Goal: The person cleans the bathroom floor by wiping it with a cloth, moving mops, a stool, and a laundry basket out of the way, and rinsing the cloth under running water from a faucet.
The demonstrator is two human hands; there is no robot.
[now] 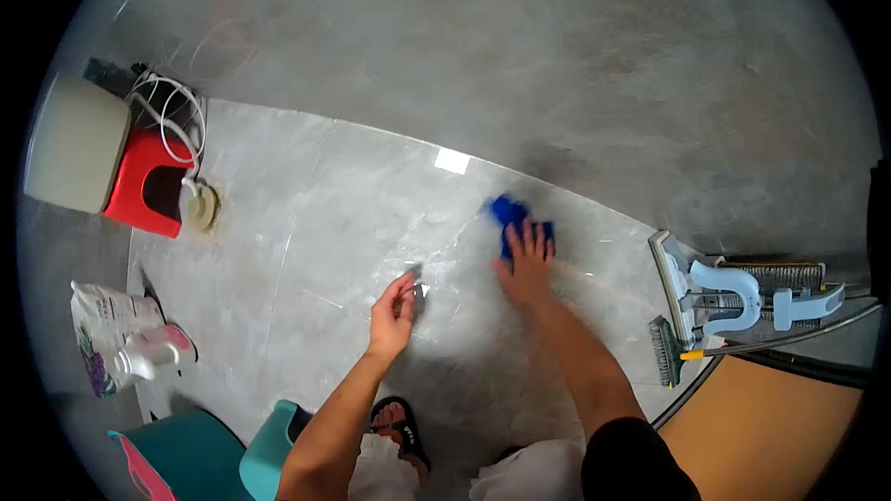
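Note:
My right hand [529, 271] lies with spread fingers on a blue cloth [509, 213], pressing it against the grey tiled floor [343, 195] near the base of the wall. Some of the cloth shows past the fingertips; the rest is under the hand. To the left, my left hand [393, 314] hangs above the floor with its fingers curled together. Something small and pale shows at its fingertips, too small to name. A white square [452, 160] is on the floor by the wall edge.
At left, a red stool [148, 187], a pale container [79, 144] and a white hose. Lower left, a bag [111, 325], a white bottle [153, 353] and teal buckets [200, 450]. At right, a mop [729, 297], brushes and a tan panel [766, 427].

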